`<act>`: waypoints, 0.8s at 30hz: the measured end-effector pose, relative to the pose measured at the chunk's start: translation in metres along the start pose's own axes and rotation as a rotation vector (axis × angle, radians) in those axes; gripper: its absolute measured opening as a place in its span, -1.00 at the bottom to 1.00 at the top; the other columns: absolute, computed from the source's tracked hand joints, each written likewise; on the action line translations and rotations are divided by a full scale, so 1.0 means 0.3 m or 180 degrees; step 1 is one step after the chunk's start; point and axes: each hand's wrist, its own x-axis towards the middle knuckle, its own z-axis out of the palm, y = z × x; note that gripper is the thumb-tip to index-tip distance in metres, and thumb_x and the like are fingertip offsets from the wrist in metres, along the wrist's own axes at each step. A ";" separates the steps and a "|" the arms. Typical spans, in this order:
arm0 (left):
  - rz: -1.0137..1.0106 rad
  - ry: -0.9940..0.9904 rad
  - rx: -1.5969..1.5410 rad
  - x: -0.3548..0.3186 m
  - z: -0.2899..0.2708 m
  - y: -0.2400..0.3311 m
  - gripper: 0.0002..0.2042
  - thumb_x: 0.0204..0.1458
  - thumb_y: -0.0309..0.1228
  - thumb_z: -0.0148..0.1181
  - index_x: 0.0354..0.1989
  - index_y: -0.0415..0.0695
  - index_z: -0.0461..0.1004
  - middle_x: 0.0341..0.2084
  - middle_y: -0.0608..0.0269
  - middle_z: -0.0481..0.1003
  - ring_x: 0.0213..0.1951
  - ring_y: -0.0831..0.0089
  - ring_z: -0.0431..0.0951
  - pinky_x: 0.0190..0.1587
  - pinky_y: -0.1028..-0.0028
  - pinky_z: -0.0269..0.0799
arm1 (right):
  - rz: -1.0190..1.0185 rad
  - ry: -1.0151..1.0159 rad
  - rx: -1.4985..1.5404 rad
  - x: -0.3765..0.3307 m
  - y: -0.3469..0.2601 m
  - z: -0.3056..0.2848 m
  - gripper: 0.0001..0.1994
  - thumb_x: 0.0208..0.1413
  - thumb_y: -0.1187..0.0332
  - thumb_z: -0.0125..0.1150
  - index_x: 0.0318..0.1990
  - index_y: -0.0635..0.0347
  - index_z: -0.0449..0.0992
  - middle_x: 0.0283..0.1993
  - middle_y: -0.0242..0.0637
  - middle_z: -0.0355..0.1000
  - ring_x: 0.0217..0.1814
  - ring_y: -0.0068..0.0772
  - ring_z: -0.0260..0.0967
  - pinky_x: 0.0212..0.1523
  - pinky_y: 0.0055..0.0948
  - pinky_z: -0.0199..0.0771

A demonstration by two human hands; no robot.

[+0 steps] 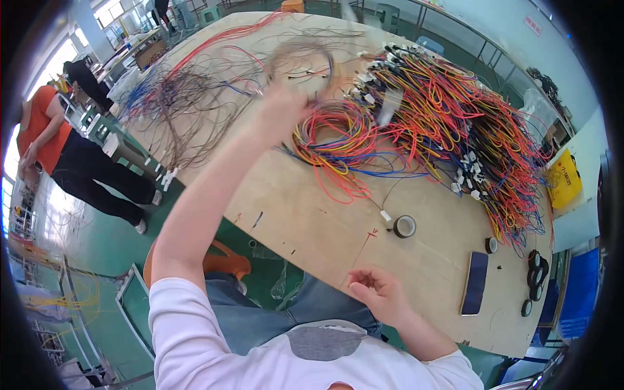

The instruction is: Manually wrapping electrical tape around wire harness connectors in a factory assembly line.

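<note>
1. Your left hand (281, 107) is stretched far out over the wooden table (325, 227). It looks closed around a thin bunch of wires (305, 55), but the hand is blurry, so I cannot be sure of the grip.
2. Just to the right of that hand lies a round coil of wires (338, 140) in red, yellow and blue.
3. Your right hand (377, 292) is close to your body, at the near edge of the table. Its fingers are curled in a little, and it holds nothing.
4. A roll of tape (404, 226) sits on the table between your two hands.
5. A dark phone (475, 283) lies flat to the right of your right hand.
6. A big heap of wires (468, 123) fills the far right side of the table.
</note>
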 end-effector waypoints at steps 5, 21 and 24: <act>0.0290 -0.0328 -0.0454 -0.112 0.226 0.047 -0.80 -0.21 -0.56 0.03 -0.33 -0.23 0.29 -0.33 0.02 0.31 -0.22 0.10 0.34 -0.16 0.26 0.28 | 0.0271 0.0078 0.0304 0.014 -0.018 -0.029 -0.80 0.00 0.47 0.08 -0.20 0.30 0.39 -0.34 -0.34 0.37 -0.30 -0.62 0.28 -0.30 -0.65 0.29; -0.1453 0.0410 -0.2391 0.311 -0.211 -0.235 -0.65 -0.01 -0.18 -0.01 -0.22 -0.23 0.42 -0.66 0.23 0.40 -0.56 0.49 0.39 -0.44 0.45 0.27 | 0.0432 0.0136 0.0294 0.050 0.048 -0.033 -0.81 -0.02 0.47 0.11 -0.22 0.30 0.41 -0.39 -0.41 0.37 -0.35 -0.67 0.26 -0.32 -0.66 0.28; -0.1972 0.1054 -0.5309 0.337 -0.308 -0.208 -0.68 0.08 -0.26 -0.08 -0.66 -0.16 0.29 -0.76 0.21 0.29 -0.66 0.37 0.31 -0.60 0.36 0.25 | 0.0457 0.0083 0.0310 0.051 0.052 -0.027 -0.81 -0.02 0.47 0.11 -0.22 0.30 0.42 -0.39 -0.41 0.37 -0.35 -0.67 0.26 -0.32 -0.67 0.28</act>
